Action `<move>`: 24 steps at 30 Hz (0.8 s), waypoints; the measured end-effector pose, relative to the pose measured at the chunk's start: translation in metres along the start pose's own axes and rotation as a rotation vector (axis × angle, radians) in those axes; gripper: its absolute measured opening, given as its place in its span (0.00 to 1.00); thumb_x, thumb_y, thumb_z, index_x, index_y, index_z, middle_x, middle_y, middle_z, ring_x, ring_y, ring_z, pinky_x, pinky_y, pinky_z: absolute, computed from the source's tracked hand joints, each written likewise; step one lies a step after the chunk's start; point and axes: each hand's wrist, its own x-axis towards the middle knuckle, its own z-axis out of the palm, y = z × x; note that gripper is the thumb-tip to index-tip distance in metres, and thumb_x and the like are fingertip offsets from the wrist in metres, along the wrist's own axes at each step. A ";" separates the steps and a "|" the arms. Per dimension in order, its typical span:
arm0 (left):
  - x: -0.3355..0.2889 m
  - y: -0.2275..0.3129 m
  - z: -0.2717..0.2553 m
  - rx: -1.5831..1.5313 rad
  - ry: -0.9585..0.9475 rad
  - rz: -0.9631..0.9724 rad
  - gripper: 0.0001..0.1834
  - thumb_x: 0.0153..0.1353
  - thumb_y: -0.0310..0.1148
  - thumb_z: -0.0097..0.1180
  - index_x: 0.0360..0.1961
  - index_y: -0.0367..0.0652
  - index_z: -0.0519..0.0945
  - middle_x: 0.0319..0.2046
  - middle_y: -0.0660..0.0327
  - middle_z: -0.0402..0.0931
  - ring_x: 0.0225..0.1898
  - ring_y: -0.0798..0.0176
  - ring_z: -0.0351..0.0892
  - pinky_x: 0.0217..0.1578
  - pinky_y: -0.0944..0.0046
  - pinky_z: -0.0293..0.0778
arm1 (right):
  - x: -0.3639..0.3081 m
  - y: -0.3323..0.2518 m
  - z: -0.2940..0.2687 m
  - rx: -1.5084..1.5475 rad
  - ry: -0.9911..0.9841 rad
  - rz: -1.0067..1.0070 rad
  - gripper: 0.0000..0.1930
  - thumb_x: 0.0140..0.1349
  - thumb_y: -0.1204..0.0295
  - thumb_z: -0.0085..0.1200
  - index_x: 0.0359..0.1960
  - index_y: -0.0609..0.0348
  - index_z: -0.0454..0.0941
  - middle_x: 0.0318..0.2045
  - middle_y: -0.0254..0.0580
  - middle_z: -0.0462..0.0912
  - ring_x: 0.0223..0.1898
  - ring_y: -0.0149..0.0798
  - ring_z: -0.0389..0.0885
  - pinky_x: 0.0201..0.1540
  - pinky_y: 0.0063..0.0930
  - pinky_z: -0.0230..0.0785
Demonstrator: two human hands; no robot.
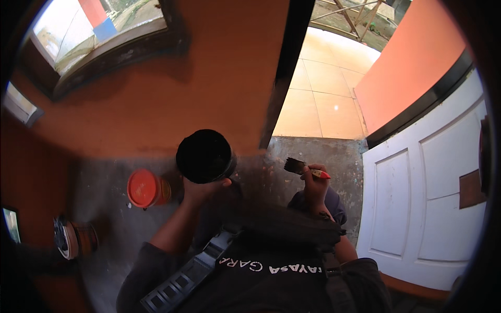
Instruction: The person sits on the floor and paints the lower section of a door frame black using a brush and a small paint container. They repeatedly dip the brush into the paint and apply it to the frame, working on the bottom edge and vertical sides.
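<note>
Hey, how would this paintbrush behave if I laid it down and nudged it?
The paintbrush would probably slide rather than roll, since its bristles form a broad, flat-looking end. It's likely light, looking small in the right hand. Those dark bristles may feel a bit stiff, as their tips look clumped.

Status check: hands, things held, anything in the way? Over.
Left hand: holding dark pot. Right hand: holding paintbrush. Red-lidded tub on floor leftward, not between them.

Head fisheye, facing down-forward; black shirt [282,292] close below lens, floor [347,164] and orange wall [224,78] ahead of shirt, white door [389,203] right of it.
</note>
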 end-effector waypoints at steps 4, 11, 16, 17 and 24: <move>0.000 0.022 0.010 -0.021 -0.061 -0.099 0.47 0.34 0.36 0.89 0.58 0.38 0.77 0.51 0.59 0.82 0.53 0.63 0.82 0.56 0.58 0.78 | 0.008 -0.014 0.007 -0.293 -0.150 -0.283 0.06 0.66 0.74 0.65 0.40 0.62 0.82 0.34 0.39 0.86 0.35 0.33 0.84 0.39 0.28 0.76; 0.006 0.029 0.013 0.133 -0.138 0.254 0.63 0.34 0.38 0.89 0.70 0.39 0.62 0.65 0.53 0.69 0.67 0.57 0.70 0.65 0.53 0.70 | 0.014 -0.100 0.052 -0.279 -0.476 0.202 0.09 0.69 0.77 0.59 0.49 0.61 0.84 0.36 0.40 0.83 0.30 0.33 0.81 0.34 0.25 0.75; 0.007 0.027 0.015 0.092 -0.163 0.219 0.66 0.33 0.38 0.89 0.72 0.38 0.59 0.66 0.51 0.68 0.69 0.56 0.68 0.68 0.52 0.66 | 0.017 -0.116 0.092 0.027 -0.617 0.128 0.11 0.74 0.79 0.49 0.54 0.63 0.77 0.40 0.48 0.87 0.34 0.37 0.87 0.42 0.29 0.80; 0.008 0.025 0.016 0.026 -0.165 0.170 0.66 0.33 0.38 0.89 0.72 0.38 0.59 0.66 0.51 0.68 0.69 0.56 0.68 0.68 0.52 0.65 | 0.016 -0.114 0.097 0.097 -0.625 0.122 0.12 0.74 0.79 0.48 0.56 0.63 0.76 0.39 0.49 0.87 0.35 0.38 0.88 0.43 0.30 0.81; 0.001 0.013 0.004 0.051 -0.117 0.208 0.64 0.32 0.38 0.89 0.70 0.38 0.61 0.65 0.52 0.70 0.69 0.56 0.68 0.68 0.55 0.66 | 0.014 -0.098 0.115 0.100 -0.886 0.041 0.26 0.65 0.82 0.57 0.63 0.60 0.63 0.55 0.48 0.76 0.60 0.39 0.77 0.60 0.35 0.72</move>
